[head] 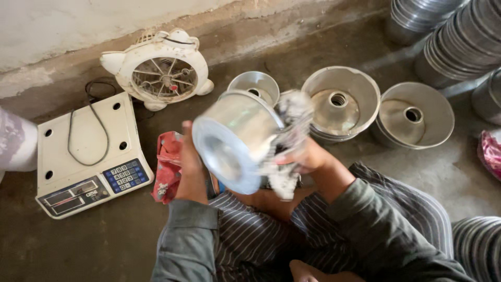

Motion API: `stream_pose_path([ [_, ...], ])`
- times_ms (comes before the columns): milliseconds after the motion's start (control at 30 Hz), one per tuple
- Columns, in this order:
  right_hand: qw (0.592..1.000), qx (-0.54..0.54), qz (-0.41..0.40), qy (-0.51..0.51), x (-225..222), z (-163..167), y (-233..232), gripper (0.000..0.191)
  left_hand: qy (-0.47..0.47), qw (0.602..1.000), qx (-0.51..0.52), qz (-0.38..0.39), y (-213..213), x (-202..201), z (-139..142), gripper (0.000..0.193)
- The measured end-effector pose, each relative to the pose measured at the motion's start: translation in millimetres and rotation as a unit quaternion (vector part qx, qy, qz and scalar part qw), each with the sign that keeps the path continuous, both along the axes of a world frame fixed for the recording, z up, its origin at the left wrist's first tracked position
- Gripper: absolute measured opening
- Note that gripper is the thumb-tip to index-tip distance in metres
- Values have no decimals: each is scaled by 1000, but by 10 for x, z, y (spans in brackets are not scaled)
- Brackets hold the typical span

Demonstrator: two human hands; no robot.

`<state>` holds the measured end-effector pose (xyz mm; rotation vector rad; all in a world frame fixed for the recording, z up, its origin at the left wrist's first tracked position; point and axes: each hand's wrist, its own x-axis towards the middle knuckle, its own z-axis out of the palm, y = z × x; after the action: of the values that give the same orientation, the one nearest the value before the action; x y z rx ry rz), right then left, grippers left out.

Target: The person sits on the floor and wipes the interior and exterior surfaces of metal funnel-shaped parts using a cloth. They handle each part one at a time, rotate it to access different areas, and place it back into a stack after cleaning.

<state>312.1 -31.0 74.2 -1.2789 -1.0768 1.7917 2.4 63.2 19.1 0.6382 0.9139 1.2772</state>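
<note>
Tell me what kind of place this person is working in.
Probably a small metalware workshop. Stacks of shiny metal pans stand on the bare concrete floor, a weighing scale sits beside a small fan, and both hands wipe a metal pan with a rag.

Bare grey concrete floor (104, 245) open at lower left, below white electronic weighing scale (88, 154) with black cord lying across its top. White round plastic fan (162, 68) against wall, just behind scale; narrow gap between them. Crumpled red cloth (168, 167) just beside left hand (190, 172). Ahead of right hand (308, 154), a row of three shiny metal ring moulds (342, 102) standing close together, little passage between. Stacked silver metal pans (459, 42) blocking upper right corner. Strip of floor free right of moulds, up to pink cloth (490, 151) at edge.
</note>
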Motion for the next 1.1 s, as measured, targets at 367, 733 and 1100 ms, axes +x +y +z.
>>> stream_pose_path([
  [367,899,341,-274,4,142,263,264,47,-137,989,50,-5,-276,-69,458,42],
  [733,686,611,-198,-341,-781,449,-131,59,104,935,326,-92,-819,756,517,34],
  [1100,770,520,-194,-315,-506,624,-175,46,284,881,359,-121,-944,759,672,35],
])
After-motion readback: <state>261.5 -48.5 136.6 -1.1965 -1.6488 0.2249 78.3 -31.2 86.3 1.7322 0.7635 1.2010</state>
